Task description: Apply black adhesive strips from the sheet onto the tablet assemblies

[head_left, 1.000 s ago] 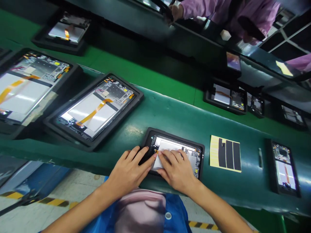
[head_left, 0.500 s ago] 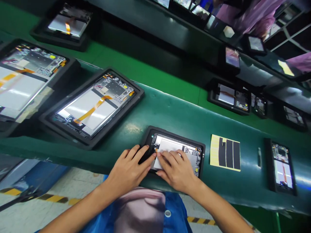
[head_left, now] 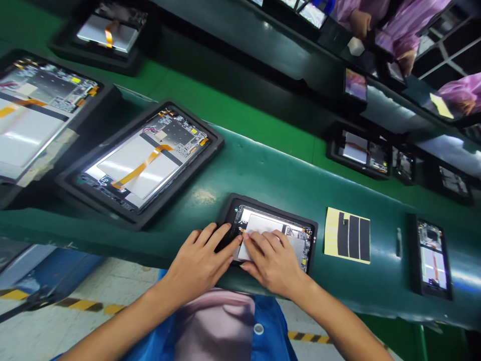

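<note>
A small opened tablet (head_left: 263, 220) lies in a black foam tray (head_left: 311, 225) in front of me, its silver battery and circuit board showing. My left hand (head_left: 205, 258) rests over the tray's left end, fingers spread and the index fingertip on the tablet. Across the battery, my right hand (head_left: 272, 255) lies with bent fingers and the thumb apart. Both index fingertips meet near a small orange strip at the tablet's left side. Whatever is under the right fingers is hidden. To the right is a yellow sheet (head_left: 330, 233) bearing black adhesive strips (head_left: 353, 235).
Larger-looking opened tablets with orange ribbon cables (head_left: 145, 168) stand in foam trays at left. Another tablet (head_left: 432, 255) and a thin metal tool (head_left: 399, 243) lie at right on the green bench (head_left: 263, 160). Across the line, co-workers' hands (head_left: 361, 22) and pink sleeves show.
My hands and the tablet stay nearly in place. The view has shifted slightly. Co-workers' hands across the line have come more into view.
</note>
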Motion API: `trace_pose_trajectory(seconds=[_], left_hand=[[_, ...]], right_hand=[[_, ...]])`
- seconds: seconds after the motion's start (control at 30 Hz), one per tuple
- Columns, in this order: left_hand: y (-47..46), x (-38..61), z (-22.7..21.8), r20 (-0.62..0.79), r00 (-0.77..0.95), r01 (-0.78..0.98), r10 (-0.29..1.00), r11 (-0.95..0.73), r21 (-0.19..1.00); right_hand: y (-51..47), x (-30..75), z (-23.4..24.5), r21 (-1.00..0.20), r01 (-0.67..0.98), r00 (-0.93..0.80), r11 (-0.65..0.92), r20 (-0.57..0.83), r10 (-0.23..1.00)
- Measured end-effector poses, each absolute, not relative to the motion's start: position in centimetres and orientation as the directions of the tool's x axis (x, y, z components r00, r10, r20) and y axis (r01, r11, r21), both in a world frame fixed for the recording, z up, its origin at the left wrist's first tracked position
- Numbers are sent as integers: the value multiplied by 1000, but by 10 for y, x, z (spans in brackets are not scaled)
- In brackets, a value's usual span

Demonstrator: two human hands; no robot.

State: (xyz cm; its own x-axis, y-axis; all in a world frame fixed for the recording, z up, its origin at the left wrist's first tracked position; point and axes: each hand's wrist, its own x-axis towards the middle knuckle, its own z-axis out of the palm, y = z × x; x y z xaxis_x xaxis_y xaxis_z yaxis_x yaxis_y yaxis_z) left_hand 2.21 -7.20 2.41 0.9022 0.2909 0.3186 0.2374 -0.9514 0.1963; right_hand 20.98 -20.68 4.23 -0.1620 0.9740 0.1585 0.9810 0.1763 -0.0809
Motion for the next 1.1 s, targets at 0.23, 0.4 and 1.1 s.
trace_pose_trajectory(seconds=[0.23, 0.4, 1.1], left_hand=[[-71, 18, 19, 328, 893, 238, 308, -942, 235], [-70, 18, 21, 305, 901, 247, 307, -943, 222], [-64, 83, 52, 413, 910, -14, 49, -989, 148]], right_hand=[[-203, 214, 45, -93, 981, -163, 172, 94, 982], [-203, 215, 44, -135, 975, -172, 179, 61, 983], [-299, 357, 57, -473, 768, 594, -432, 272, 757]])
